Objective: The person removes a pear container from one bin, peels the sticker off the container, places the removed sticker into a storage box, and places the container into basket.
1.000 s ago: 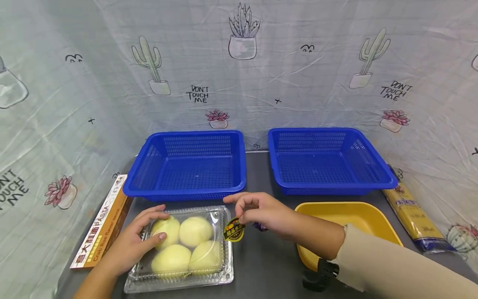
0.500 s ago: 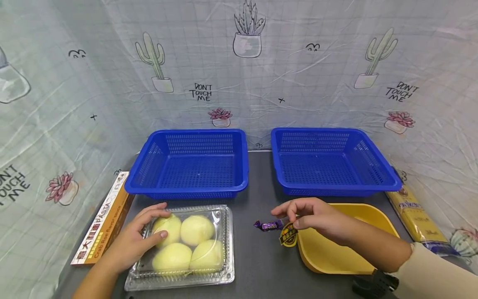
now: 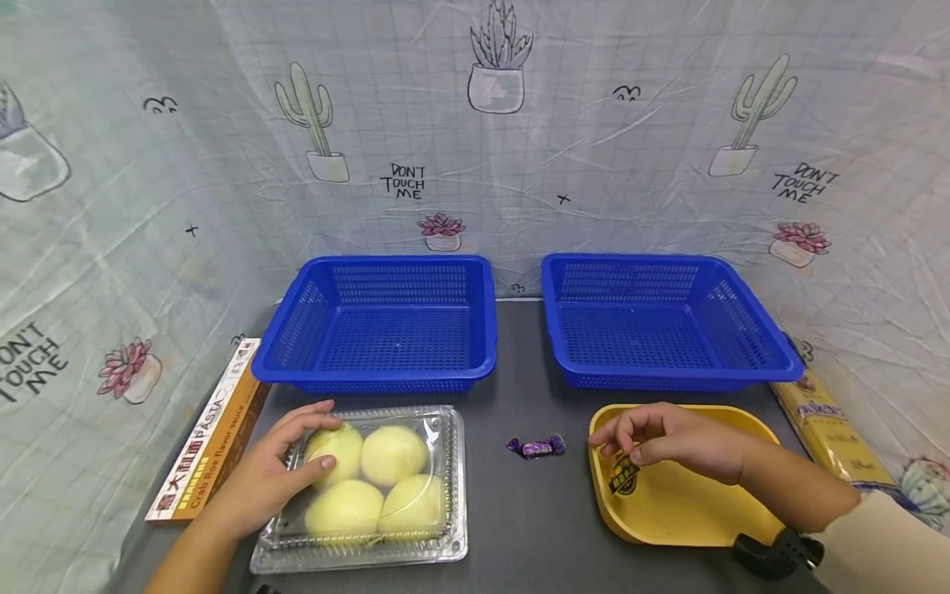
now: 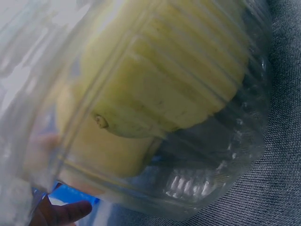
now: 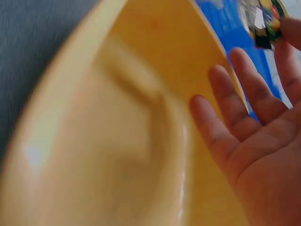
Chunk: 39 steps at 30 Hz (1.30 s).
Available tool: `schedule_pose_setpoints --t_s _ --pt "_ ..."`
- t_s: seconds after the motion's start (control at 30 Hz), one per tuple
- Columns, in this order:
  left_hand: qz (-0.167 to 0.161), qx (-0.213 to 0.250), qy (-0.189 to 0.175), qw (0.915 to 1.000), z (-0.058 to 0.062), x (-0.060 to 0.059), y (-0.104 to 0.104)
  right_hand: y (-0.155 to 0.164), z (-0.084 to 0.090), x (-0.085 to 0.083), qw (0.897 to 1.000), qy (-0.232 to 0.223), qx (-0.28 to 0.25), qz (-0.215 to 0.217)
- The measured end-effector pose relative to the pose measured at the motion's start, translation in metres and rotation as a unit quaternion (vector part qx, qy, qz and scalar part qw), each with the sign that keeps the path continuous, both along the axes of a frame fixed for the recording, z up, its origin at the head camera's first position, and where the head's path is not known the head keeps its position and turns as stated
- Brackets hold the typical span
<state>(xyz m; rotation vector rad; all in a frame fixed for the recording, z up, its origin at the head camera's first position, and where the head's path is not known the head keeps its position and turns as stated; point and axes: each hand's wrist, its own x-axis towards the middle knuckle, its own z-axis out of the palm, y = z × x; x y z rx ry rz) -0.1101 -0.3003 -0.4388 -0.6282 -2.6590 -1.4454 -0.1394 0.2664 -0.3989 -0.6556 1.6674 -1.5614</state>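
A clear plastic clamshell box (image 3: 439,528) with several pale yellow fruits (image 3: 393,454) lies at the front left of the dark table. My left hand (image 3: 312,437) holds its left side, thumb on the lid. The left wrist view is filled by the box (image 4: 211,179) and one fruit (image 4: 178,80). My right hand (image 3: 619,450) hovers over the left end of a yellow tray (image 3: 683,511) and pinches a black and gold sticker (image 3: 623,477). In the right wrist view the sticker (image 5: 263,21) sits at a fingertip, the other fingers (image 5: 249,84) spread above the tray (image 5: 117,141).
Two empty blue mesh baskets (image 3: 378,378) (image 3: 668,378) stand side by side at the back. A purple wrapped candy (image 3: 536,447) lies between the box and the tray. A pasta box (image 3: 208,437) lies at the left edge, a spaghetti packet (image 3: 831,429) at the right. Cactus-print cloth surrounds the table.
My right hand has carried the sticker from the clamshell's right edge rightward, past the candy, to above the yellow tray. The left hand has stayed on the box.
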Motion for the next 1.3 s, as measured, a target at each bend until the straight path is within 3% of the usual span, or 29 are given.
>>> schedule_pose_setpoints --t_s 0.13,0.33,0.7,0.93,1.3 --pt "0.003 0.001 -0.002 1.0 0.001 0.001 0.0 0.008 -0.004 -0.009 1.0 -0.004 0.0 0.031" --pt "0.001 0.006 0.007 1.0 0.0 0.0 0.001 0.027 -0.008 -0.018 0.999 -0.017 0.015 0.038" --pt "-0.003 -0.001 -0.01 0.9999 0.0 -0.001 -0.001 0.045 -0.034 -0.028 0.994 -0.056 0.053 0.078" --pt "0.0 -0.012 -0.018 0.9998 -0.001 0.002 -0.001 0.04 -0.039 -0.03 0.992 0.01 0.095 0.088" --pt "-0.003 -0.016 -0.018 0.9997 -0.002 0.0 -0.003 0.038 -0.048 -0.028 0.983 0.125 0.075 0.112"
